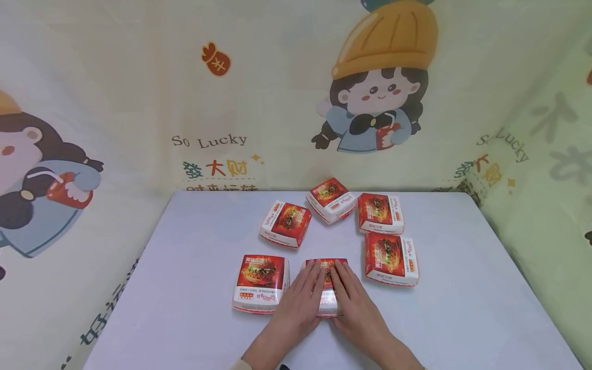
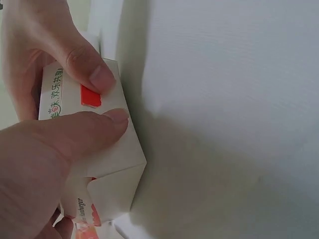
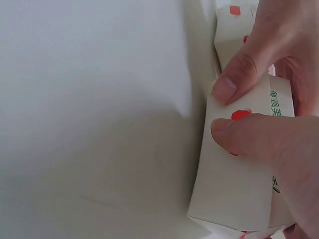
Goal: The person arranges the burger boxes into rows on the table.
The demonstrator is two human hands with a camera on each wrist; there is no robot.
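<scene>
A hamburger box, white and red with a burger picture on its lid, lies near the front of the table between my two hands. My left hand and right hand grip it together, fingers laid over the lid and thumbs against its front side. In the left wrist view the left thumb presses the white front panel beside a red tab. From the right wrist, the right thumb lies over the red tab, with the left thumb just above. Most of the lid is hidden under the fingers.
Another hamburger box stands close on the left, beside the left hand. Further boxes curve round behind: one back left, one at the back, two on the right. A printed cloth hangs behind the white table.
</scene>
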